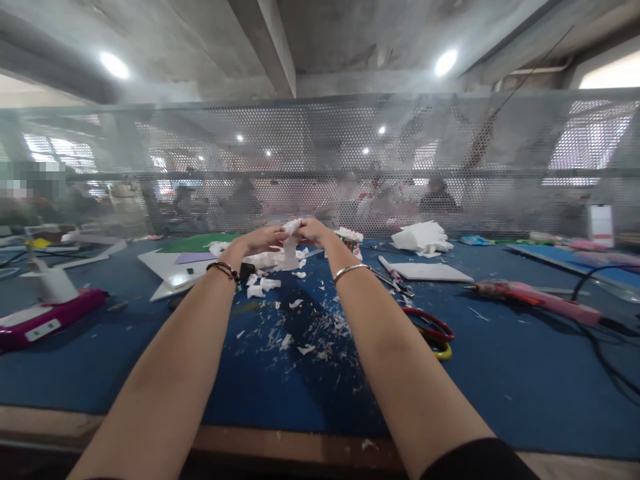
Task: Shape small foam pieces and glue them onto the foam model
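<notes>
Both arms reach forward over a blue table mat. A thin piece of white tissue paper [290,255] hangs between my two hands, its lower end loose. My left hand [263,240] pinches its upper left side, with the fingers pointing right. From the other side, my right hand [314,230] grips the top of the same piece, the fingers closed and partly hidden. Torn white scraps [270,284] lie below and left of the hands, and finer shreds are scattered nearer to me.
Scissors [437,330] with red and yellow handles lie right of my right forearm. Farther right is a pink corded tool [540,300]. A white tissue stack [423,237] and a white pad [433,271] sit behind. At left are a magenta device [55,318] and a green sheet [200,243].
</notes>
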Available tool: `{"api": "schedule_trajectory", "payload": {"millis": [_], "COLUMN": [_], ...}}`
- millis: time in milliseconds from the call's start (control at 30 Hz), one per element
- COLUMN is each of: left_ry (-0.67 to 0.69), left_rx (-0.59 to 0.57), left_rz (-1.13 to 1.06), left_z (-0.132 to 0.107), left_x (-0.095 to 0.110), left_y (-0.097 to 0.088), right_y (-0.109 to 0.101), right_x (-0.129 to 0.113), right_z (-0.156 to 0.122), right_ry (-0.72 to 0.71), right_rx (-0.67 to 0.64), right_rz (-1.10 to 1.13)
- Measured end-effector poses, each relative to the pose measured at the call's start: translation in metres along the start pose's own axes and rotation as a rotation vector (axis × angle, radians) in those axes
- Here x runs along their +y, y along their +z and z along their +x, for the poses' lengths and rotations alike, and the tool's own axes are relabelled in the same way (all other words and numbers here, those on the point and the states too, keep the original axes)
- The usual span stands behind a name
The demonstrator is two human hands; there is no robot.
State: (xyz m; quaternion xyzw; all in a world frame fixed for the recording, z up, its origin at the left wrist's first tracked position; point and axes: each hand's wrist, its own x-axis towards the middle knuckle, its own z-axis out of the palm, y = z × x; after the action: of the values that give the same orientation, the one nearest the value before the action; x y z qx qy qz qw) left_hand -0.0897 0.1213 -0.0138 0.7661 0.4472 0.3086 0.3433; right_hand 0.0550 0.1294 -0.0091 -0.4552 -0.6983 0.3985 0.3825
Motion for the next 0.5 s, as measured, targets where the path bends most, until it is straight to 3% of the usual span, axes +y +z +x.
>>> {"api": "schedule_trajectory", "payload": {"millis": [233,500], "left_ry": [0.025,0.01], "left_rx": [0.035,0.185], "left_rz": [0.077,0.192], "left_z": [0.003,0.006], "left_x": [0.004,0.009], "left_y": [0.007,0.01], "right_y": [-0.013,-0.019], "right_x": [-0.009,-0.012], "right_z": [0.0,-0.011], "right_ry": [-0.016,0.039], "right_rx": [0.088,-0.035], "right_rz": [0.145,0.155]}}
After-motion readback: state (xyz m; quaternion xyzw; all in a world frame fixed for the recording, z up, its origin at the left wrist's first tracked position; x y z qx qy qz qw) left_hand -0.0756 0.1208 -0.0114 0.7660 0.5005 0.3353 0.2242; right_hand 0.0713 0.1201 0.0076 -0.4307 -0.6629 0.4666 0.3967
